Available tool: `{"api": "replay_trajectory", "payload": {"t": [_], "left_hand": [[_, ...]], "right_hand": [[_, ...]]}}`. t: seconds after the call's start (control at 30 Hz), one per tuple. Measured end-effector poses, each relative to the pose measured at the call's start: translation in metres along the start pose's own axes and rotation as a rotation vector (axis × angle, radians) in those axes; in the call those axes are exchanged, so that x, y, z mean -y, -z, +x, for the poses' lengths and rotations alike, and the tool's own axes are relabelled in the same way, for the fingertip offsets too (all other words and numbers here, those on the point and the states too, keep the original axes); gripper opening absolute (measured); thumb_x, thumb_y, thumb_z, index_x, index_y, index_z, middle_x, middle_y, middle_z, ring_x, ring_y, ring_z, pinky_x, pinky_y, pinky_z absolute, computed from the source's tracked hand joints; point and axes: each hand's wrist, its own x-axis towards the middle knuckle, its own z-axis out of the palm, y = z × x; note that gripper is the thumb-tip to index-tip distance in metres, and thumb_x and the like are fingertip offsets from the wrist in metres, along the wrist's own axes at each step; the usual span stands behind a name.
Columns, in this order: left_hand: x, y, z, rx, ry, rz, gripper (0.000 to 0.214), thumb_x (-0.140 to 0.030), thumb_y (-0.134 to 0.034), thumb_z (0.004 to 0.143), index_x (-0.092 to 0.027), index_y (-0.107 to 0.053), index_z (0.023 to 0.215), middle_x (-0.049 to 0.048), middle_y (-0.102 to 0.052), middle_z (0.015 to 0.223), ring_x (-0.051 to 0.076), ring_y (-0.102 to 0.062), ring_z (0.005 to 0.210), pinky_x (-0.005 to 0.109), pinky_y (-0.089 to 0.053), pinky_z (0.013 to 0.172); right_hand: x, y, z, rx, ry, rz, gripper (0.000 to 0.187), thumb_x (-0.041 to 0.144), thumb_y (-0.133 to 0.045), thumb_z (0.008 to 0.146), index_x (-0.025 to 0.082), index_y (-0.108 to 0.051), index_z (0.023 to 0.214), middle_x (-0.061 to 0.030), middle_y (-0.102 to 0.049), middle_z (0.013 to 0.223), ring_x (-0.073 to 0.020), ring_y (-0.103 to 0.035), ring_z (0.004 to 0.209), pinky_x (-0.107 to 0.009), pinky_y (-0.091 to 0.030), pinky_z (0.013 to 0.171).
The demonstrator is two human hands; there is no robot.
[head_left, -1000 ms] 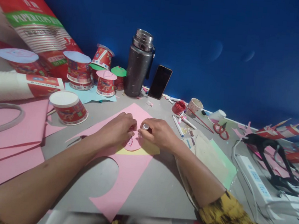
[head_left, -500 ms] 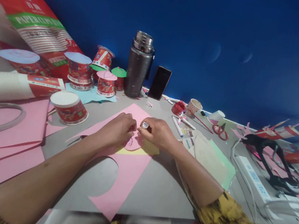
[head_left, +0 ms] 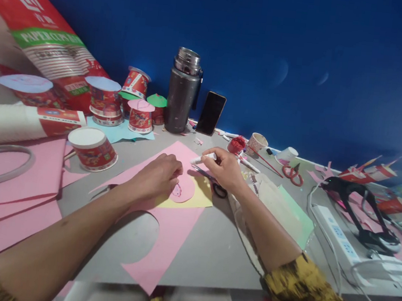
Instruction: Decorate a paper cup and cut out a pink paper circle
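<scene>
My right hand (head_left: 225,169) is closed on a white marker (head_left: 197,160), which sticks out to the left from its fingertips. A pair of scissors (head_left: 219,191) with dark handles lies just under that hand, its blades pointing left. My left hand (head_left: 160,175) is curled at the left edge of a pink paper disc (head_left: 188,193), and whatever its fingertips hold is hidden. A small purple drawing (head_left: 178,191) shows on the disc. Beneath the disc lies yellow paper (head_left: 203,196), on a pink sheet (head_left: 178,229) with a round cut-out.
A dark thermos (head_left: 182,98) and a phone (head_left: 211,113) stand against the blue wall. Decorated paper cups (head_left: 140,118) and a cup on its side (head_left: 93,151) are at left. Red scissors (head_left: 293,174), a cloth (head_left: 270,205) and a power strip (head_left: 336,234) are at right.
My right hand has moved right and up, away from my left hand, with the marker. The drawing on the disc and the dark-handled scissors now show more. My left hand stays nearly in place.
</scene>
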Motion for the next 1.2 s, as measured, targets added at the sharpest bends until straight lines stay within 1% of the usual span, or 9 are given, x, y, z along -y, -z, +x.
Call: {"api": "replay_trajectory", "payload": {"t": [0.17,0.3,0.4,0.5,0.53,0.67,0.83,1.07,1.2], "left_hand": [[0.001,-0.003,0.000,-0.016,0.056,-0.016,0.017,-0.022,-0.062,0.075,-0.021,-0.066,0.092,0.0113,-0.067,0.098,0.034,-0.059,0.103,0.041,-0.045,0.079],[0.004,-0.005,0.002,-0.025,0.098,-0.066,0.011,-0.026,-0.065,0.071,-0.023,-0.064,0.080,0.0110,-0.066,0.094,0.035,-0.059,0.101,0.041,-0.045,0.078],[0.005,-0.005,0.004,-0.028,0.106,-0.131,0.006,-0.029,-0.065,0.069,-0.024,-0.062,0.072,0.0090,-0.067,0.089,0.033,-0.062,0.097,0.040,-0.046,0.077],[0.007,-0.003,0.006,-0.047,0.116,-0.232,0.009,-0.034,-0.060,0.075,-0.024,-0.062,0.074,0.0057,-0.070,0.083,0.027,-0.065,0.084,0.037,-0.048,0.072],[0.007,-0.002,0.007,-0.064,0.126,-0.266,0.012,-0.035,-0.058,0.077,-0.024,-0.062,0.076,0.0050,-0.071,0.082,0.025,-0.066,0.081,0.036,-0.049,0.071],[0.009,0.001,0.009,-0.151,0.169,-0.357,0.019,-0.039,-0.052,0.080,-0.023,-0.062,0.082,0.0045,-0.073,0.083,0.024,-0.069,0.080,0.034,-0.052,0.070],[0.005,0.006,0.008,-0.196,0.211,-0.382,0.021,-0.039,-0.053,0.082,-0.022,-0.065,0.081,0.0040,-0.074,0.079,0.023,-0.069,0.076,0.033,-0.050,0.068],[0.005,0.006,0.008,-0.228,0.240,-0.371,0.022,-0.036,-0.048,0.085,-0.022,-0.065,0.080,0.0049,-0.075,0.079,0.023,-0.069,0.076,0.033,-0.049,0.069],[0.007,0.009,0.007,-0.257,0.273,-0.306,0.018,-0.031,-0.047,0.084,-0.023,-0.063,0.079,0.0068,-0.076,0.084,0.026,-0.069,0.083,0.035,-0.048,0.073]], "right_hand": [[-0.008,0.011,-0.008,0.112,-0.074,-0.107,0.024,0.027,-0.060,0.092,0.017,-0.077,0.106,-0.0016,-0.075,0.086,-0.0153,-0.062,0.072,-0.026,-0.041,0.068],[-0.024,0.011,-0.015,0.118,-0.111,-0.191,0.025,0.022,-0.061,0.092,0.018,-0.075,0.112,-0.0048,-0.078,0.100,-0.0189,-0.067,0.084,-0.029,-0.044,0.074],[-0.031,0.006,-0.020,0.105,-0.061,-0.263,0.020,0.023,-0.065,0.091,0.017,-0.076,0.107,-0.0082,-0.078,0.106,-0.0224,-0.067,0.094,-0.032,-0.045,0.083],[-0.023,-0.003,-0.022,0.021,0.042,-0.340,0.013,0.023,-0.066,0.093,0.015,-0.076,0.099,-0.0122,-0.076,0.106,-0.0255,-0.064,0.105,-0.036,-0.044,0.095],[-0.016,-0.006,-0.022,0.043,0.058,-0.332,0.012,0.024,-0.066,0.095,0.016,-0.076,0.096,-0.0113,-0.076,0.104,-0.0247,-0.064,0.103,-0.035,-0.044,0.093],[0.015,-0.017,-0.013,0.390,0.056,-0.341,0.018,0.030,-0.074,0.089,0.019,-0.073,0.103,-0.0072,-0.076,0.104,-0.0220,-0.065,0.091,-0.029,-0.040,0.071],[0.031,-0.022,0.010,0.606,0.113,-0.463,0.026,0.024,-0.075,0.083,0.021,-0.070,0.108,-0.0066,-0.073,0.108,-0.0218,-0.064,0.089,-0.028,-0.034,0.061],[0.027,-0.033,0.028,0.698,0.095,-0.350,0.025,0.020,-0.076,0.076,0.021,-0.067,0.100,0.0002,-0.072,0.094,-0.0171,-0.061,0.078,-0.026,-0.035,0.060],[0.024,-0.032,0.028,0.675,0.049,-0.270,0.029,0.011,-0.074,0.074,0.019,-0.068,0.102,0.0008,-0.071,0.093,-0.0150,-0.062,0.078,-0.024,-0.038,0.063]]}}
